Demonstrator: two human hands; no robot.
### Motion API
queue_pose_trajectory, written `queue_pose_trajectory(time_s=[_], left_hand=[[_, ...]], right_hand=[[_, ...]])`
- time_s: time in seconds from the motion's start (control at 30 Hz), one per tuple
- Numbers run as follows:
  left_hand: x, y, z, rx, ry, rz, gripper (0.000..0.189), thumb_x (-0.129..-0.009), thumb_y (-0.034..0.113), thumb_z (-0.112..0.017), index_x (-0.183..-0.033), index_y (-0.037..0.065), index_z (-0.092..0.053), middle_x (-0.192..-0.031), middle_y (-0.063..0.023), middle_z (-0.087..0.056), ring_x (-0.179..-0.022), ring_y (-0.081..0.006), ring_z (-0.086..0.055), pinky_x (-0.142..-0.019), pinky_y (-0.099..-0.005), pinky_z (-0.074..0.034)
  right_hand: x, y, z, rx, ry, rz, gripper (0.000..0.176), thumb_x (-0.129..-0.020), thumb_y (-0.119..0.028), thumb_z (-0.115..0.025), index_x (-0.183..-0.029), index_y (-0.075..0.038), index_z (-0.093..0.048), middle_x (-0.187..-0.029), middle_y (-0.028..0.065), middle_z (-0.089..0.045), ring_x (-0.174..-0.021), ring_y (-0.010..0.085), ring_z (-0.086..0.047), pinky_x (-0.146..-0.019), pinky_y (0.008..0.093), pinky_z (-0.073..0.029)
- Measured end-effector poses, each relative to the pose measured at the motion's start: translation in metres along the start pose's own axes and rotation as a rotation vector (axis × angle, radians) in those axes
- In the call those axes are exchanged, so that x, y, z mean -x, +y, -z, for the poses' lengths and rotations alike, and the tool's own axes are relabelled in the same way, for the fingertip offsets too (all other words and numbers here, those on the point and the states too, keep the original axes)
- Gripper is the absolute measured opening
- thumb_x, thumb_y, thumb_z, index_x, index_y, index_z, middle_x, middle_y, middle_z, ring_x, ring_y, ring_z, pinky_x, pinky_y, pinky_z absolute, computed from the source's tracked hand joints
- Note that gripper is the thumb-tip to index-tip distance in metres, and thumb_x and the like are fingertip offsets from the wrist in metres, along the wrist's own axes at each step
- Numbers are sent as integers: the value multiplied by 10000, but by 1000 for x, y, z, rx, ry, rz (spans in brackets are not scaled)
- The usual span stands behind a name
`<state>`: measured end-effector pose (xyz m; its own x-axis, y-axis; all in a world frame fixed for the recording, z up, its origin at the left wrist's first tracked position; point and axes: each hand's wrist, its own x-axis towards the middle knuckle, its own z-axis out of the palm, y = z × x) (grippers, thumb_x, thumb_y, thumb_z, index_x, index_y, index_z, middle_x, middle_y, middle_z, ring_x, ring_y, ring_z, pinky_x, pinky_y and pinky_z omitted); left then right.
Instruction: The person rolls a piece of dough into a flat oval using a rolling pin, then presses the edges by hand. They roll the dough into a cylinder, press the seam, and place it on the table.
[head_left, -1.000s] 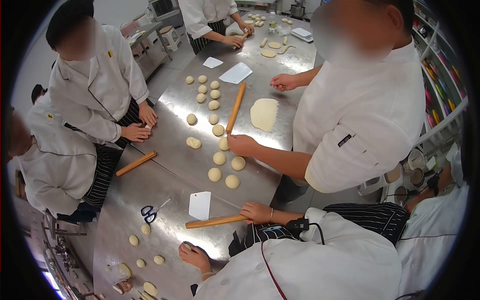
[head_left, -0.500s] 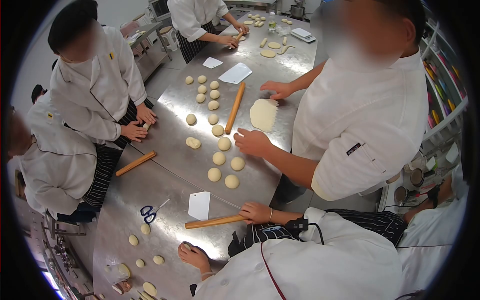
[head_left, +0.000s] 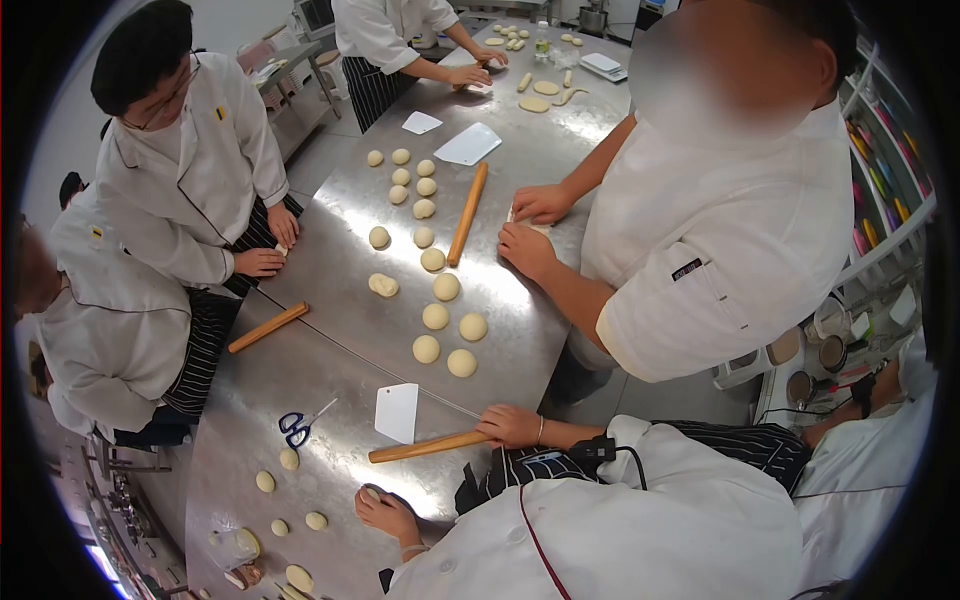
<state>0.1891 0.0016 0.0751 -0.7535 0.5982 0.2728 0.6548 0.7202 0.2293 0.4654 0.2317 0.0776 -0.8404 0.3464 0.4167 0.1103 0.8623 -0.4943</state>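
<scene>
At the table's (head_left: 340, 400) edge, the left hand (head_left: 387, 516) curls around a small dough piece (head_left: 373, 494); the right hand (head_left: 512, 426), fingers bent, grasps one end of a pin (head_left: 425, 447) beside a scraper (head_left: 397, 412).

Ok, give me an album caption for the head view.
Right hand on a rolling pin, pale dough balls dotting a metal table, co-workers gathered around it.

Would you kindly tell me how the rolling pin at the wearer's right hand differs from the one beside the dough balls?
The near pin has the right hand on one end, while the far pin is untouched. The near pin lies almost level across the picture, whereas the far pin runs steeply up it. Both look wooden, straight and light brown.
</scene>
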Motion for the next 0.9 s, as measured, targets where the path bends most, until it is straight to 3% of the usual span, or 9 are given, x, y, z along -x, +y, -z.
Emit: queue_pose_trajectory(time_s=[0.9], left_hand=[[0, -1, -1, 1, -4, 3, 414, -846, 105, -530, -1252, 30, -494, -1296, -182, -478, -1233, -370, -424, -1037, -520, -303]], right_hand=[[-2, -2, 2, -11, -11, -16, 358, -705, -209, -719, -992, -42, -585, -903, 95, -528, -853, 279, -549, -745, 380, -466]])
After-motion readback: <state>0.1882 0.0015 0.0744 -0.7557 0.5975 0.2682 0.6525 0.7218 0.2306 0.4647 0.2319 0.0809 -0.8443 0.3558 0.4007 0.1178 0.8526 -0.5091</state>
